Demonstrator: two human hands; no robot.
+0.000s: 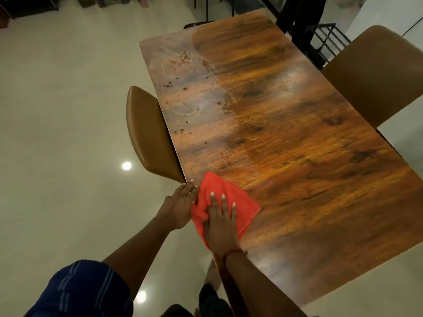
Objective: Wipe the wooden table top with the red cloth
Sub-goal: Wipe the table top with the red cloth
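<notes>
The red cloth (pixel 231 193) lies spread on the near left part of the wooden table top (pixel 297 138). My right hand (pixel 220 225) presses flat on the cloth with fingers spread. My left hand (pixel 180 207) rests at the table's left edge, beside the cloth and touching its left side, fingers extended. Droplets and crumbs (pixel 183 92) dot the far left part of the table top, along with pale smear marks.
A brown chair (pixel 148 133) is tucked against the table's left edge, just beyond my left hand. Another brown chair (pixel 377 76) stands at the right side. A black metal rack (pixel 325 40) stands behind the table's far right corner. Glossy pale floor lies to the left.
</notes>
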